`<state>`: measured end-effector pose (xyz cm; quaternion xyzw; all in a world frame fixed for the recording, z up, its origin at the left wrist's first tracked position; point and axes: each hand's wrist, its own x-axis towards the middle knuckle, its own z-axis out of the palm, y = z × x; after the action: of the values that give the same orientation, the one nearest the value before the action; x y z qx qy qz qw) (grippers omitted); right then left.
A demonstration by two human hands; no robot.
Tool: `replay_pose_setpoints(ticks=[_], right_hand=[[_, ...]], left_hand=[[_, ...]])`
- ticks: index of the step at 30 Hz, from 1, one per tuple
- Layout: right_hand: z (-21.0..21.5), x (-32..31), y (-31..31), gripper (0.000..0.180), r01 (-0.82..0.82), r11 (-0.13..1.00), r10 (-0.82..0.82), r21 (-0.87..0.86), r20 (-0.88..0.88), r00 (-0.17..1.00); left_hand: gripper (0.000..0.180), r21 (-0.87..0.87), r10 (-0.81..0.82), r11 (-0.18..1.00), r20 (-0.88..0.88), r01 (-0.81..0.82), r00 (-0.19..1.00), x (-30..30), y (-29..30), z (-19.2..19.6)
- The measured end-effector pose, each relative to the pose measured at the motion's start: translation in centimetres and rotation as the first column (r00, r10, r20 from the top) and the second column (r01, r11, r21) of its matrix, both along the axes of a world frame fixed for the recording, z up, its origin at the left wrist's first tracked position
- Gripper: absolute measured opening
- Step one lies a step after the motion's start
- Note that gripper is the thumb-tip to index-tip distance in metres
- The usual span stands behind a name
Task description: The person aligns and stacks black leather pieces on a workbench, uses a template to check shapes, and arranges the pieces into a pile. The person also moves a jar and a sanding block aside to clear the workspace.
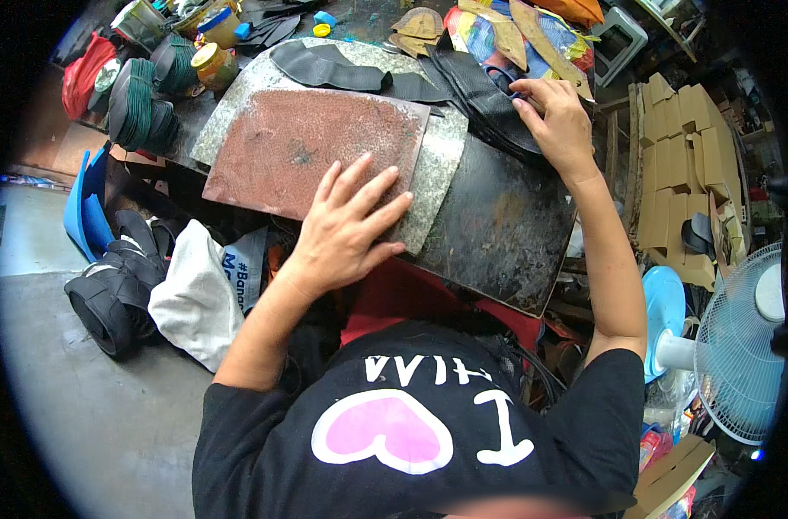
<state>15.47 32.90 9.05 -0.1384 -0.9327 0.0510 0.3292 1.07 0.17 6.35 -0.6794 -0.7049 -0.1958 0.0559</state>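
Observation:
My left hand [345,227] lies flat with fingers apart on the lower right part of a worn reddish-brown board [281,143]. That board rests on a speckled grey slab [448,145] on the dark table. At the right, my right hand [557,123] has its fingers bent around the dark blue looped handle of what look like scissors [498,76]. The blades cannot be made out. Beneath that hand sits a stack of black leather-like strips [467,91]. A curved black piece [329,67] lies along the slab's far edge.
Spools of dark green cord [133,108] and a yellow-lidded jar [212,66] stand at the table's far left. Tan curved pieces [498,35] lie at the far right. A white-and-blue fan [740,346] and cardboard boxes [684,164] stand right of the table [506,233].

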Motion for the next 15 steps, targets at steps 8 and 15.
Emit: replay_pose_setpoints(ticks=[8, 15], right_hand=[[0.4, 1.2, 0.6, 0.016, 0.085, 0.977, -0.086, -0.198, 0.006, 0.996], [0.5, 0.9, 2.6, 0.016, 0.167, 0.964, -0.174, -0.208, -0.016, 0.985]], left_hand=[[0.059, 0.024, -0.049, 0.999, -0.011, 0.049, 0.999, -3.8, 2.4, 0.1], [0.058, 0.015, -0.064, 0.998, 0.014, 0.064, 0.998, -6.2, 4.6, 0.2]])
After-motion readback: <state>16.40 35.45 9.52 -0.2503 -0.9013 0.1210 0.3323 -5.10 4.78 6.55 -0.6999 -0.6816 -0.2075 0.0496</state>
